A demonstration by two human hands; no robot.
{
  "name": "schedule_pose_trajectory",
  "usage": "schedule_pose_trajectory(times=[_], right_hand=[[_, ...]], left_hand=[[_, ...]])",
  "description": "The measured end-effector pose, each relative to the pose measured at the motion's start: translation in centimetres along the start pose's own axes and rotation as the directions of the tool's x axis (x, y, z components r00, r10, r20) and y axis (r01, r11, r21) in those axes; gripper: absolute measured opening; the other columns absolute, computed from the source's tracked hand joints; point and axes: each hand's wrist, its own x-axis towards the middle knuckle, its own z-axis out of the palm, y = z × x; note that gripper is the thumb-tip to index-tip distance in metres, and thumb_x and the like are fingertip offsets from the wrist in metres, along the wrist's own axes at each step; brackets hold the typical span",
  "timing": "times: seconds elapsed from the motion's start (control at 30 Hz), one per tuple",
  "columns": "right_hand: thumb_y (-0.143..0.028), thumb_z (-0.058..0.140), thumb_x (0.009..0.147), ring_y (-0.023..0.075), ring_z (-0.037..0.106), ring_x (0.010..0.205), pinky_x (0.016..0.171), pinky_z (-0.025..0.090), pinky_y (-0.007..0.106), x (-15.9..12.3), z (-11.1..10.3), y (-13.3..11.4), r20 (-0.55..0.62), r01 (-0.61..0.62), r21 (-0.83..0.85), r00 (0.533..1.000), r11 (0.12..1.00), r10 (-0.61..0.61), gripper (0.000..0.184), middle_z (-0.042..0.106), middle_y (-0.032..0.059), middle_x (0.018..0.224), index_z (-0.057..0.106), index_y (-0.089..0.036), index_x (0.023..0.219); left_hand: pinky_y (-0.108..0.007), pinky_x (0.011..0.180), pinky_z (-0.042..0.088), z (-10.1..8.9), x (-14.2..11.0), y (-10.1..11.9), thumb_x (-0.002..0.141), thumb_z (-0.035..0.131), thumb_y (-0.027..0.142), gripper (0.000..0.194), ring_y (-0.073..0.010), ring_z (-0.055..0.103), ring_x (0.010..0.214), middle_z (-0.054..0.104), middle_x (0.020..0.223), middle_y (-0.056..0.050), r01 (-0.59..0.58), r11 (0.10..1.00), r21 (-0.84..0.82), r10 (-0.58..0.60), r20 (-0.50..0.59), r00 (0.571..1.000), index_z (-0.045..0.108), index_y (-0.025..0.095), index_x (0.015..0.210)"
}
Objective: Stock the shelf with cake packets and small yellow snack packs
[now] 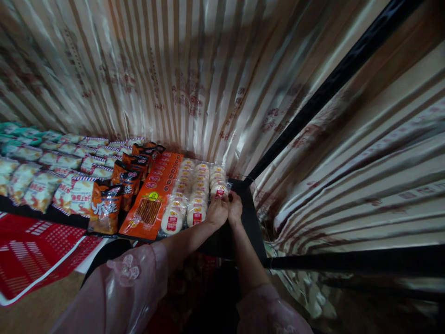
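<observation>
On the black shelf (249, 215), white packet (219, 190) just beyond left fingers (217, 202) and right fingers (235, 197), curled narrow, grip unclear

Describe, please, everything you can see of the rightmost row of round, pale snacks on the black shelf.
The rightmost row holds pale, round pieces in what looks like clear, shiny plastic, with a red label on the nearest visible one. On the black shelf, they overlap in a line toward the curtain. The left hand and right hand are at the near end, partly hiding it; their grip is unclear.
</observation>
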Motion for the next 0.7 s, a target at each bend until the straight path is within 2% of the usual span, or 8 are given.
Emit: schedule_pose_trajectory(times=[0.13,0.33,0.5,0.6,0.7], right_hand=[[-0.039,0.048,0.078,0.0192,0.056,0.078,0.073,0.046,0.032,0.3,0.3,0.0,0.010,-0.004,-0.045,1.000,0.999,0.004,0.039,0.061,0.0110,0.094,0.064,-0.014,0.103],[-0.038,0.048,0.077,0.0179,0.057,0.077,0.072,0.046,0.031,0.5,0.7,0.5,0.025,0.015,-0.011,1.000,1.000,-0.015,0.040,0.063,0.0088,0.095,0.062,-0.016,0.107],[-0.042,0.047,0.077,0.0192,0.058,0.079,0.071,0.046,0.032,0.5,1.0,1.0,0.060,0.016,-0.025,0.998,1.000,-0.014,0.045,0.064,0.0088,0.096,0.059,-0.017,0.113],[-0.044,0.046,0.077,0.0204,0.058,0.082,0.072,0.046,0.033,0.7,1.4,1.3,0.053,0.052,-0.048,0.997,0.997,-0.050,0.047,0.064,0.0100,0.096,0.059,-0.016,0.112],[-0.047,0.046,0.077,0.0213,0.057,0.083,0.072,0.046,0.034,0.8,1.6,1.6,0.036,0.065,-0.071,0.997,0.995,-0.063,0.049,0.063,0.0107,0.095,0.059,-0.016,0.113]], left_hand=[[-0.030,0.105,0.035,-0.2,-0.1,0.4,0.090,0.035,0.019,0.040,-0.0222,0.047,0.123,0.044,0.137,-0.018,0.044,0.998,0.045,-0.045,0.027,0.999,0.048,0.008,0.127],[-0.037,0.104,0.038,0.2,-0.3,0.3,0.090,0.037,0.020,0.040,-0.0268,0.049,0.120,0.041,0.138,-0.021,0.005,0.996,0.087,-0.004,-0.004,1.000,0.050,0.006,0.125],[-0.034,0.102,0.040,1.1,0.5,-0.4,0.087,0.040,0.016,0.033,-0.0242,0.052,0.115,0.055,0.123,-0.015,-0.079,0.992,0.095,0.080,-0.014,0.997,0.055,0.013,0.117],[-0.035,0.102,0.040,1.8,0.9,-1.2,0.084,0.042,0.013,0.032,-0.0248,0.053,0.113,0.058,0.115,-0.017,-0.077,0.989,0.125,0.084,-0.055,0.995,0.056,0.009,0.112],[-0.034,0.102,0.040,2.5,1.0,-2.1,0.085,0.039,0.015,0.031,-0.0246,0.052,0.112,0.056,0.116,-0.019,-0.127,0.979,0.157,0.144,-0.101,0.984,0.057,0.008,0.109]])
